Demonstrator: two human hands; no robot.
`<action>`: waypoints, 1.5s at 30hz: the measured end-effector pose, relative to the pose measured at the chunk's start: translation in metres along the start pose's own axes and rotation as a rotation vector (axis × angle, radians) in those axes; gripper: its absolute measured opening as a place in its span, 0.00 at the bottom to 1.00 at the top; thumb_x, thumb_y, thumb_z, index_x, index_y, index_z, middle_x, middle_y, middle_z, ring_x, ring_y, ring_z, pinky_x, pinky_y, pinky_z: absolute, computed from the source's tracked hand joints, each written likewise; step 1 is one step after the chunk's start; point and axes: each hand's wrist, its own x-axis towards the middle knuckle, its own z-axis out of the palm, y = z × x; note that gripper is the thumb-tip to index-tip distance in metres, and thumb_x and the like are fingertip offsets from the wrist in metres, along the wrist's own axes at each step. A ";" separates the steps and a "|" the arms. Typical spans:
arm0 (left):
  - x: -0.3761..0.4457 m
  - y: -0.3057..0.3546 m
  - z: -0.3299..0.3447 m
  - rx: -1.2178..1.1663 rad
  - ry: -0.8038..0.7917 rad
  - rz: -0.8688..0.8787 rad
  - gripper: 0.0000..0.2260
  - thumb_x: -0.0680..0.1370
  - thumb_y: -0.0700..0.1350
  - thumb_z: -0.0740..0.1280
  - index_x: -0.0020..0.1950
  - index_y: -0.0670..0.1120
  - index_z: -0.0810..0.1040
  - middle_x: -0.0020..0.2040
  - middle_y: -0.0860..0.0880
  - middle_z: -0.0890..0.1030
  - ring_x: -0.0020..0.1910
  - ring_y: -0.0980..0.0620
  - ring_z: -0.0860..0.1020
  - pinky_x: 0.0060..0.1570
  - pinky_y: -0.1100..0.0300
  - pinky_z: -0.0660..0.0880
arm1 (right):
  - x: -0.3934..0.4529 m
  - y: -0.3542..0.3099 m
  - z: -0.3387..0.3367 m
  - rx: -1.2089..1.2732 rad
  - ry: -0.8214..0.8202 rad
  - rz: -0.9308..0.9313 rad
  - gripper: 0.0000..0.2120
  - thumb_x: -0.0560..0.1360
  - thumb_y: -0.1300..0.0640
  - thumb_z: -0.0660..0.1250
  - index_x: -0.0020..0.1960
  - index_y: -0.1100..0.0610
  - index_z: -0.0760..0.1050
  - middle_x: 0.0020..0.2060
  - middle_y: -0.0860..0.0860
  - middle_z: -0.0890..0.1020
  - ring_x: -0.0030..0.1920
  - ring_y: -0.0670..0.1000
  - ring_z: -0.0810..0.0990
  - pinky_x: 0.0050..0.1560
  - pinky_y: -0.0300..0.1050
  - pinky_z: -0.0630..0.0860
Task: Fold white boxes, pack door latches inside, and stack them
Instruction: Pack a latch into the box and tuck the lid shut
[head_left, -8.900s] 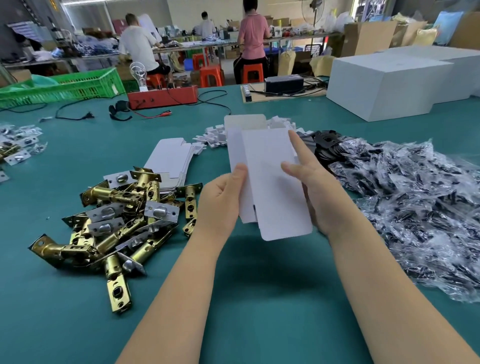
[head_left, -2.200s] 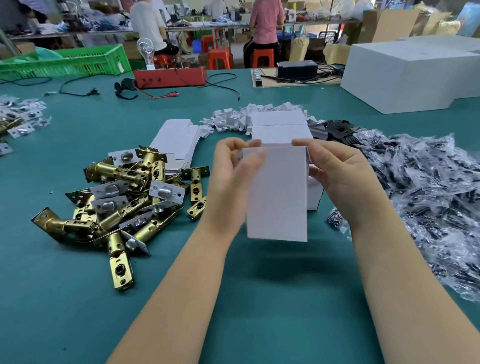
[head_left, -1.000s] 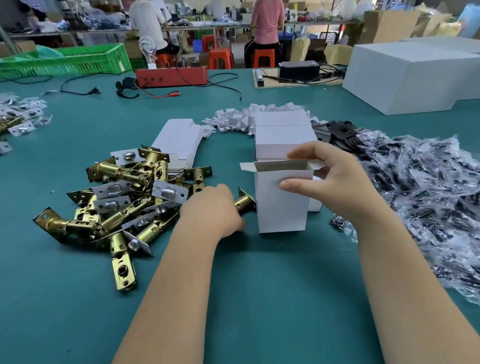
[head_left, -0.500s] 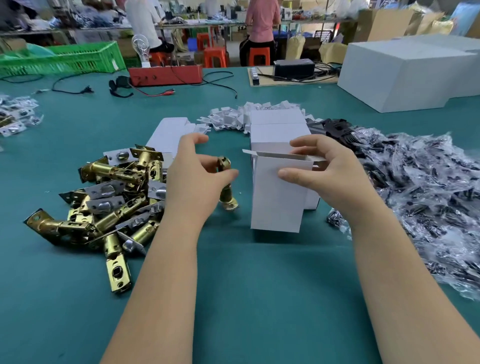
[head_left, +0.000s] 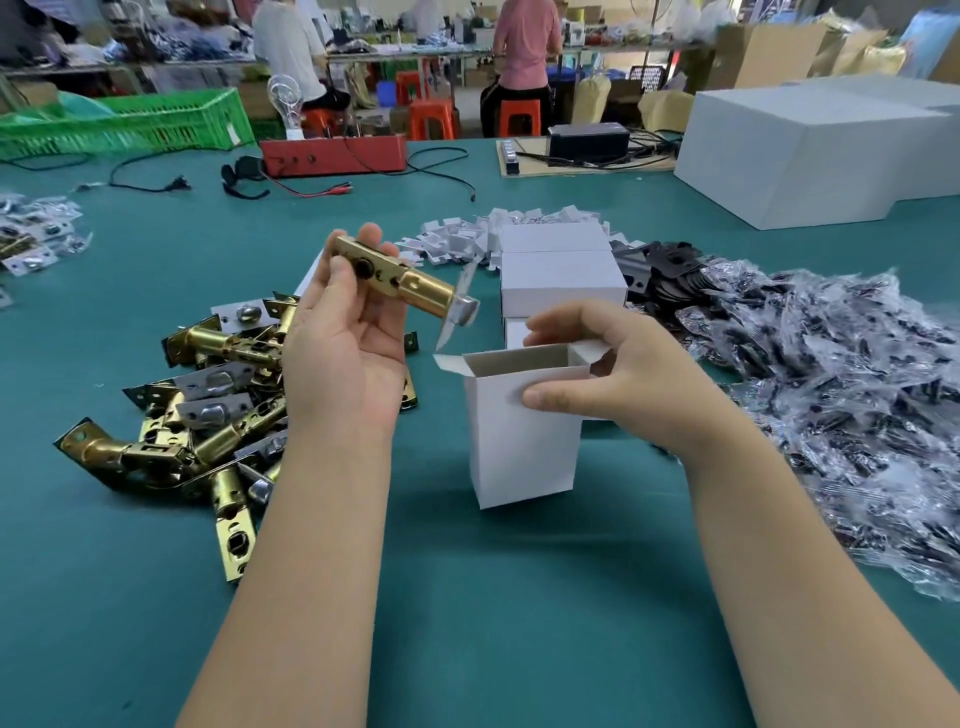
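Since half a second ago, the left hand (head_left: 345, 345) has lifted its door latch (head_left: 402, 283) higher, up and left of the open box (head_left: 522, 431), and turned palm-up. That latch is a brass-coloured tube with a flat brass tail bearing a dark hole, and a silver faceplate at the end that points down toward the box mouth. Fingers and thumb of the left hand curl around the tail end.

Upright on the teal table (head_left: 519, 623), the open box is plain white card with a grey-brown inside; its top flaps stand open and nothing shows inside it. The right hand (head_left: 618, 379) grips its upper right corner, thumb on the front wall and fingers over the back rim.

Just behind the open box sit closed white boxes (head_left: 563, 283), stacked and lined up; their contents are hidden. Left of the open box lies a heap of brass latches (head_left: 208, 410). Right of it spreads a pile of clear plastic packets (head_left: 852, 395) with dark parts inside. Farther back from the open box, small white card pieces (head_left: 452, 241) lie scattered.
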 end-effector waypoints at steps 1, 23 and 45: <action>0.000 0.000 0.000 -0.041 0.007 -0.006 0.09 0.83 0.39 0.56 0.58 0.40 0.74 0.50 0.44 0.85 0.48 0.50 0.83 0.48 0.58 0.80 | 0.000 0.000 0.003 0.007 0.001 -0.007 0.25 0.63 0.54 0.80 0.55 0.40 0.74 0.48 0.35 0.80 0.41 0.35 0.78 0.41 0.28 0.72; -0.016 0.004 -0.005 1.193 -0.472 0.203 0.09 0.70 0.41 0.68 0.47 0.52 0.81 0.42 0.53 0.86 0.48 0.54 0.84 0.50 0.56 0.80 | 0.006 0.006 0.029 0.072 0.139 -0.043 0.32 0.65 0.58 0.79 0.60 0.39 0.68 0.52 0.40 0.77 0.53 0.41 0.78 0.54 0.32 0.74; -0.021 -0.055 0.000 1.060 -0.178 0.314 0.11 0.69 0.39 0.60 0.36 0.52 0.79 0.29 0.56 0.76 0.30 0.58 0.69 0.29 0.68 0.65 | 0.012 0.019 -0.002 0.386 0.752 -0.013 0.18 0.77 0.48 0.56 0.37 0.55 0.78 0.28 0.46 0.79 0.29 0.45 0.74 0.30 0.37 0.70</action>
